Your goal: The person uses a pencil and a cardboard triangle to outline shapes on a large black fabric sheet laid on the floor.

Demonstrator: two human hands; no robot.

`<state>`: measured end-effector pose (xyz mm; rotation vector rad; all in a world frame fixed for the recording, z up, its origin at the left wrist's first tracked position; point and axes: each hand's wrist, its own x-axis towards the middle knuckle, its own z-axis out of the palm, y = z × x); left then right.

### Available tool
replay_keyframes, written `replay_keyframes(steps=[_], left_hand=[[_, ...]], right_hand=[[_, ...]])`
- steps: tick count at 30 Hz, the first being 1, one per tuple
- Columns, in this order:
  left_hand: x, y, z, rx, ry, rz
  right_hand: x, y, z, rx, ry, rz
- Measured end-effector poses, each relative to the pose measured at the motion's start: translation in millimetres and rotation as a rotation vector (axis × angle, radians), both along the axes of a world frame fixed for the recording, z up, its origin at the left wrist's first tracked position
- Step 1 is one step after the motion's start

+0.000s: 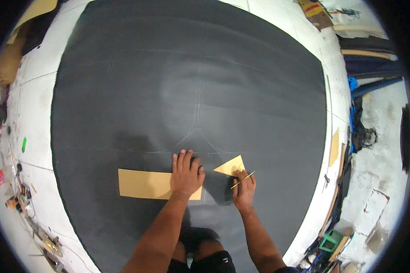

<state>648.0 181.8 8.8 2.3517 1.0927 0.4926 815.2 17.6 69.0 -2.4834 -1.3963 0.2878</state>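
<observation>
A large black sheet (132, 104) is spread out before me, marked with thin pale lines that fork near its middle. My left hand (187, 176) lies flat with fingers spread, over the right part of a tan rectangular card (146, 184); its fingertips reach past the card onto the sheet. To the right, my right hand (244, 193) is closed round a thin yellow pencil-like stick (251, 174), held aslant. The same hand's fingertips touch a tan triangular card (231, 165), whose sharp corner points left. Its lower part is hidden by the fingers.
White floor tiles (34, 109) border the sheet. Along the left lie a green object (24, 144) and several small tools. At the right are dark cloth rolls (371, 63), a narrow tan strip (334, 148) and a green plastic stool-like item (331, 240).
</observation>
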Motion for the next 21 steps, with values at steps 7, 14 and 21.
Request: replay_keyframes(steps=[7,14,21], left_hand=[[0.6,1.2,0.7,-0.047,-0.023,-0.013],[0.7,1.6,-2.0,-0.007,0.041,-0.016],[-3.1,2.1,-4.6,0.033,0.08,-0.028]], right_hand=[[30.9,-17.4,30.0,-0.204,0.147,0.004],[70.1,-3.7,89.5,-0.46,0.218,0.379],[108.5,-39.7,127.4,-0.611,0.267,0.525]])
